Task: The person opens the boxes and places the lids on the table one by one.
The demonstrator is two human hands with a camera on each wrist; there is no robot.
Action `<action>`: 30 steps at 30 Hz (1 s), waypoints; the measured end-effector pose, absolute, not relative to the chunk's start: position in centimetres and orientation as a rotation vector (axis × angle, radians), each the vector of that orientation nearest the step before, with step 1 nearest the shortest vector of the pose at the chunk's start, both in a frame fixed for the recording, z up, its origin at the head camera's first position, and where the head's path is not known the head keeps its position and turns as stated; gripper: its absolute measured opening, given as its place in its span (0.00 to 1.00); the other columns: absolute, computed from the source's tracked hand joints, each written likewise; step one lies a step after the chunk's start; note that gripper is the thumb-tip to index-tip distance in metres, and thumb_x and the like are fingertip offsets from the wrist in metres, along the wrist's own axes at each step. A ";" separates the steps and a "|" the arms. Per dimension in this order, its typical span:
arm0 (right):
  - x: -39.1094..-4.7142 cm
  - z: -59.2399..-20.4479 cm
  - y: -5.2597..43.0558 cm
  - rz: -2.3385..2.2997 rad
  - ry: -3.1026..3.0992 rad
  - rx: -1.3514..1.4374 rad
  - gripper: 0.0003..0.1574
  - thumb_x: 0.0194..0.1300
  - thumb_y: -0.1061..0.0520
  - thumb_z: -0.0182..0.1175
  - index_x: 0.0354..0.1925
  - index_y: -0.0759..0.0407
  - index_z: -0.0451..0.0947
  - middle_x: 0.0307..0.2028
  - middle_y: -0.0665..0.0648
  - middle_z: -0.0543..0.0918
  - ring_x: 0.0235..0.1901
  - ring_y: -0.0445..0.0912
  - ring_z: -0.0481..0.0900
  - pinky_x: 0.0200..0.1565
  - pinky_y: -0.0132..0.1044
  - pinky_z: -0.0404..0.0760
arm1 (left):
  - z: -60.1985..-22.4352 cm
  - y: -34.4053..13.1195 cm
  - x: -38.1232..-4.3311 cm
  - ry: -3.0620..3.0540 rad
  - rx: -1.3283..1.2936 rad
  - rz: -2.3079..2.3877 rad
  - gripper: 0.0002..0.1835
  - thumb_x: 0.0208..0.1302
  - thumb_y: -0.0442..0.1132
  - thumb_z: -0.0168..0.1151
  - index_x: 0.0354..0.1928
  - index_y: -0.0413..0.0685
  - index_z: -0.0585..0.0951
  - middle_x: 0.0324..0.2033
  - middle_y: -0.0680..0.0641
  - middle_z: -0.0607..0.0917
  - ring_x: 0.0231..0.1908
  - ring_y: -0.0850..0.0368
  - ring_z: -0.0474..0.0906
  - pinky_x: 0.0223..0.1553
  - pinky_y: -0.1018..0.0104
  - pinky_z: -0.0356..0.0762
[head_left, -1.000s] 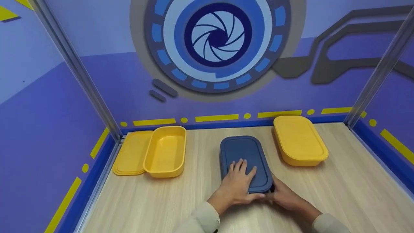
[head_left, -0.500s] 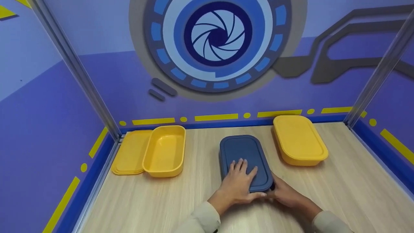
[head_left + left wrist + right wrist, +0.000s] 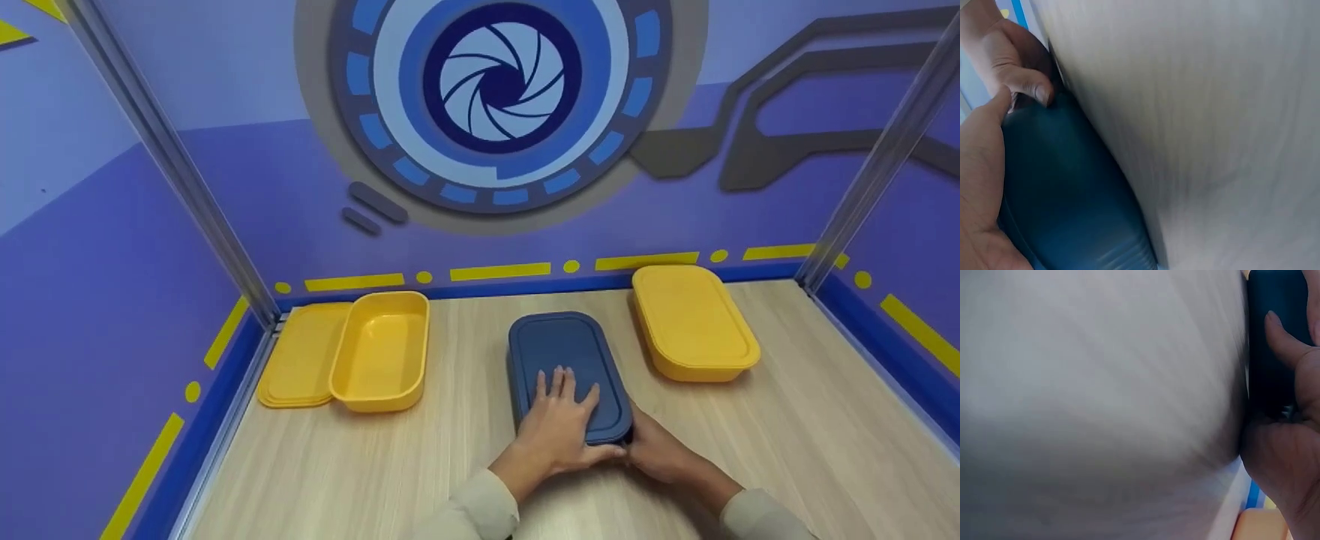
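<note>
One big wooden table holds three boxes. The blue box sits in the middle with its lid on, between a closed yellow box and a yellow tub with a flat lid beside it. The left hand rests on top, fingers straight and spread. The right hand seems to hold the near right corner, its thumb on the end. If one hand pushes too hard, the blue box might slide or tip. Right fingertips hide behind it, and the wrist views are blurry.
</note>
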State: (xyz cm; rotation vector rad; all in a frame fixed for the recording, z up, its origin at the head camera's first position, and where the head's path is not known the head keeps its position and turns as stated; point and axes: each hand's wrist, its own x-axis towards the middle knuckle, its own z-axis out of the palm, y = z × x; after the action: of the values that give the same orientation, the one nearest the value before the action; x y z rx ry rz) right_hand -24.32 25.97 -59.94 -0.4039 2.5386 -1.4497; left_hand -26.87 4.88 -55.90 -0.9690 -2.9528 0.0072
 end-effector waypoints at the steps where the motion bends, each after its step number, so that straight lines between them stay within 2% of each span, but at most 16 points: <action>1: -24.3 -60.0 26.0 -1.454 2.549 -0.415 0.69 0.53 0.70 0.68 0.87 0.59 0.45 0.83 0.66 0.61 0.65 0.43 0.68 0.63 0.17 0.62 | -55.9 4.9 -26.9 -2.955 -0.959 0.012 0.57 0.59 0.91 0.38 0.83 0.68 0.63 0.83 0.40 0.64 0.84 0.41 0.59 0.82 0.40 0.59; 2: -24.3 -60.0 26.0 -1.463 2.553 -0.424 0.70 0.53 0.70 0.68 0.87 0.58 0.45 0.83 0.66 0.61 0.65 0.39 0.67 0.64 0.15 0.59 | -55.9 5.0 -26.9 -2.955 -0.950 0.014 0.57 0.59 0.91 0.38 0.83 0.69 0.63 0.83 0.40 0.64 0.84 0.41 0.59 0.83 0.41 0.59; 4: -24.3 -60.0 26.1 -1.493 2.547 -0.438 0.69 0.54 0.69 0.70 0.86 0.58 0.45 0.82 0.66 0.63 0.63 0.35 0.68 0.63 0.15 0.61 | -55.9 5.1 -26.9 -2.949 -0.936 0.020 0.56 0.59 0.91 0.38 0.83 0.69 0.63 0.83 0.40 0.64 0.84 0.42 0.59 0.83 0.42 0.59; 6: -24.3 -60.0 26.2 -1.514 2.532 -0.448 0.69 0.57 0.66 0.72 0.86 0.58 0.45 0.81 0.67 0.63 0.63 0.34 0.69 0.60 0.18 0.68 | -55.9 5.2 -26.9 -2.943 -0.935 0.027 0.56 0.60 0.91 0.38 0.83 0.69 0.63 0.83 0.40 0.64 0.84 0.42 0.59 0.83 0.42 0.59; 7: -24.3 -60.0 26.2 -1.517 2.527 -0.446 0.69 0.59 0.63 0.74 0.87 0.57 0.44 0.82 0.67 0.62 0.65 0.34 0.69 0.60 0.18 0.68 | -56.0 5.2 -26.9 -2.942 -0.934 0.033 0.56 0.60 0.91 0.38 0.83 0.69 0.63 0.83 0.40 0.64 0.84 0.42 0.59 0.83 0.42 0.59; 10: -24.4 -60.0 26.1 -1.512 2.509 -0.439 0.71 0.62 0.55 0.76 0.87 0.55 0.42 0.83 0.66 0.59 0.75 0.43 0.66 0.63 0.16 0.66 | -56.1 5.2 -26.9 -2.945 -0.927 0.044 0.56 0.60 0.91 0.37 0.83 0.70 0.63 0.83 0.40 0.64 0.84 0.42 0.59 0.83 0.42 0.59; 12: -24.4 -60.1 25.9 -1.514 2.493 -0.409 0.73 0.62 0.50 0.78 0.88 0.53 0.41 0.85 0.64 0.56 0.82 0.52 0.59 0.67 0.13 0.57 | -56.2 5.1 -26.8 -2.943 -0.923 0.051 0.56 0.60 0.91 0.36 0.83 0.70 0.63 0.83 0.40 0.64 0.84 0.43 0.59 0.83 0.42 0.59; 13: -24.4 -60.1 25.8 -1.515 2.487 -0.396 0.73 0.62 0.49 0.78 0.88 0.52 0.40 0.86 0.63 0.55 0.84 0.56 0.55 0.67 0.12 0.51 | -56.3 5.0 -26.8 -2.938 -0.922 0.050 0.56 0.60 0.91 0.36 0.83 0.70 0.64 0.82 0.40 0.65 0.84 0.43 0.60 0.83 0.43 0.60; 15: -24.4 -60.1 25.7 -1.519 2.476 -0.389 0.74 0.61 0.48 0.78 0.88 0.52 0.40 0.86 0.63 0.54 0.84 0.60 0.51 0.67 0.12 0.50 | -56.4 4.9 -26.8 -2.922 -0.922 0.045 0.56 0.60 0.91 0.35 0.82 0.70 0.65 0.82 0.40 0.66 0.83 0.43 0.61 0.82 0.43 0.61; 17: -24.3 -60.1 25.6 -1.529 2.469 -0.389 0.75 0.61 0.49 0.79 0.88 0.51 0.40 0.86 0.63 0.54 0.84 0.58 0.52 0.67 0.12 0.51 | -56.5 4.9 -26.7 -2.902 -0.924 0.035 0.55 0.61 0.91 0.35 0.82 0.69 0.65 0.81 0.40 0.67 0.83 0.43 0.62 0.82 0.42 0.62; 21: -24.2 -60.2 25.8 -1.533 2.473 -0.422 0.74 0.61 0.52 0.78 0.88 0.49 0.40 0.86 0.63 0.54 0.82 0.39 0.55 0.68 0.13 0.52 | -56.5 4.8 -26.6 -2.877 -0.931 0.019 0.54 0.62 0.90 0.35 0.82 0.68 0.66 0.81 0.39 0.68 0.82 0.42 0.63 0.81 0.42 0.63; 23: -24.2 -60.3 25.8 -1.537 2.474 -0.420 0.74 0.60 0.51 0.78 0.88 0.48 0.40 0.86 0.63 0.54 0.82 0.38 0.54 0.68 0.13 0.52 | -56.4 4.8 -26.6 -2.879 -0.934 0.003 0.53 0.63 0.89 0.36 0.82 0.68 0.66 0.81 0.39 0.68 0.82 0.42 0.63 0.81 0.42 0.63; 25: -24.2 -60.3 25.8 -1.544 2.469 -0.424 0.74 0.60 0.52 0.78 0.88 0.49 0.41 0.86 0.63 0.54 0.80 0.32 0.55 0.68 0.13 0.51 | -56.5 4.8 -26.5 -2.880 -0.932 -0.023 0.53 0.63 0.89 0.37 0.81 0.68 0.67 0.81 0.39 0.68 0.82 0.42 0.63 0.81 0.42 0.62; 28: -24.2 -60.3 25.7 -1.542 2.470 -0.415 0.73 0.59 0.53 0.78 0.88 0.49 0.42 0.86 0.63 0.54 0.83 0.45 0.55 0.68 0.13 0.52 | -56.6 4.8 -26.5 -2.877 -0.925 -0.059 0.52 0.64 0.88 0.38 0.81 0.67 0.68 0.81 0.39 0.68 0.82 0.42 0.64 0.82 0.42 0.62; 30: -24.3 -60.2 25.7 -1.533 2.474 -0.395 0.73 0.59 0.56 0.77 0.88 0.49 0.42 0.86 0.61 0.55 0.83 0.45 0.55 0.69 0.13 0.52 | -56.6 4.7 -26.5 -2.866 -0.921 -0.071 0.52 0.64 0.88 0.38 0.80 0.67 0.69 0.80 0.39 0.69 0.82 0.42 0.64 0.81 0.43 0.62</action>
State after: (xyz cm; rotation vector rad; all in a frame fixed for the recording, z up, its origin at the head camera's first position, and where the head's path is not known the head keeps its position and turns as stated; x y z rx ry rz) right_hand -24.26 25.67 -60.22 -0.3953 2.4736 -1.5330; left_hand -26.49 4.73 -56.64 -0.9210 -2.8660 -0.0706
